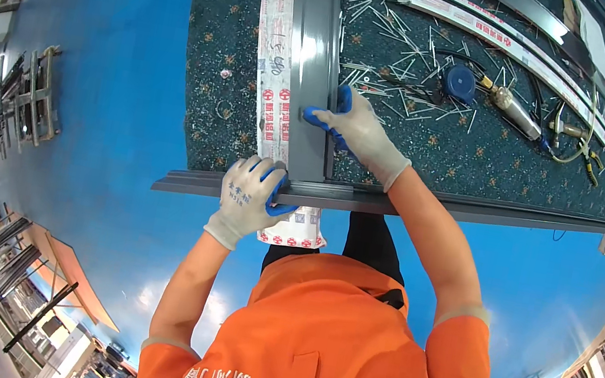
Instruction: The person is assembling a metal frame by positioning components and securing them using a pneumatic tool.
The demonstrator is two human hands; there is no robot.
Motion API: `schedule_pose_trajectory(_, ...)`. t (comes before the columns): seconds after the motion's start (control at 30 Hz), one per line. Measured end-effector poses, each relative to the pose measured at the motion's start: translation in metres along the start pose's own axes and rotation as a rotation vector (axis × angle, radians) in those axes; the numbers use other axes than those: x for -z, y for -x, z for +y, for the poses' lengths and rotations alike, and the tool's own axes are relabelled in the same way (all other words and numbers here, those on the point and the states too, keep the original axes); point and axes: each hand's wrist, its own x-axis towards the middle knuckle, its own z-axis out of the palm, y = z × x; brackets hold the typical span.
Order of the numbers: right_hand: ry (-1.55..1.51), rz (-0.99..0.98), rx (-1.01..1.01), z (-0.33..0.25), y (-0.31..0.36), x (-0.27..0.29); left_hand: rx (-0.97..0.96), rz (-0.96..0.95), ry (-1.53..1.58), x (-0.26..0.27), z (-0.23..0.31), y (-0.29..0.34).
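A long grey metal profile [313, 45] runs away from me over the carpeted table and meets a second grey profile [445, 206] lying crosswise along the near edge. At the joint, my left hand [249, 192], in a white glove with blue palm and fingers, is closed round the crosswise profile. My right hand [361, 131], gloved alike, grips the lengthwise profile by its right edge, a short way beyond the joint. White film with red print [272, 38] covers the left side of the lengthwise profile. A wrapped end [295, 228] sticks out below the joint.
Many loose nails or thin pins [406, 61] litter the dark green carpet [210, 92]. To the right lie a blue round tape measure [459, 83], a metal air tool [514, 111], a hammer [568, 130] and pliers [591, 167]. Wrapped strips [506, 43] lie farther back. Racks [31, 97] stand on the left.
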Motion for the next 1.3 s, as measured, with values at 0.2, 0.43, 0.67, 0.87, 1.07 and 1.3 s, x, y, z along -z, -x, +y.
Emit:
schedule_pose_trajectory(0.2,0.042,0.007,-0.019,-0.017,0.005,0.009,0.001,-0.047,0.005,-0.001,-0.003,0.002)
schedule_pose_trajectory(0.43,-0.013,-0.015,-0.037,-0.015,0.019,0.019,-0.057,0.003,0.011,0.001,-0.003,0.0)
schedule_pose_trajectory(0.67,0.009,0.023,-0.017,-0.003,0.015,0.032,-0.027,-0.041,-0.002,0.001,-0.003,0.001)
schedule_pose_trajectory(0.87,0.02,0.035,-0.079,-0.01,0.016,0.023,-0.022,-0.045,-0.001,0.001,-0.004,-0.001)
schedule_pose_trajectory(1.07,-0.04,-0.005,-0.116,-0.017,0.029,0.016,-0.046,-0.02,0.004,-0.003,-0.006,0.003)
schedule_pose_trajectory(1.3,-0.045,0.05,-0.12,-0.018,0.041,0.035,-0.044,-0.017,-0.032,0.0,-0.007,0.006)
